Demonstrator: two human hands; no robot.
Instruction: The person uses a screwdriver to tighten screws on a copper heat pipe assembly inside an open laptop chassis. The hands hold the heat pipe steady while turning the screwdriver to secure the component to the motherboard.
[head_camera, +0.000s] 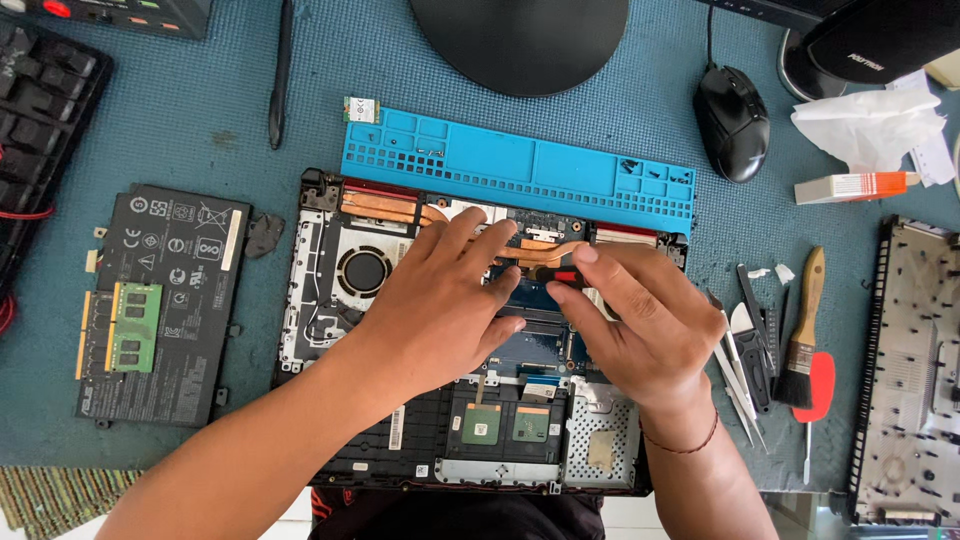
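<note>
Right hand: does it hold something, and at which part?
The right hand pinches a small dark part over the open laptop, thumb and forefinger at its right end. The left hand rests beside it.

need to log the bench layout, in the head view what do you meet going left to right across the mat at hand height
battery pack with green memory stick on it → open laptop chassis → left hand → right hand → brush → grey bottom cover

Blue-grey textured mat (200, 110) covers the whole work surface. Black round monitor base (520, 40) at top centre. Black mouse (732, 122) top right, crumpled white tissue (868, 125) beside it. Black keyboard (40, 130) at left edge. Woven striped cloth (50, 495) at bottom left corner. Pale floor strip along the bottom edge. Even, bright daylight, soft shadows.
</note>
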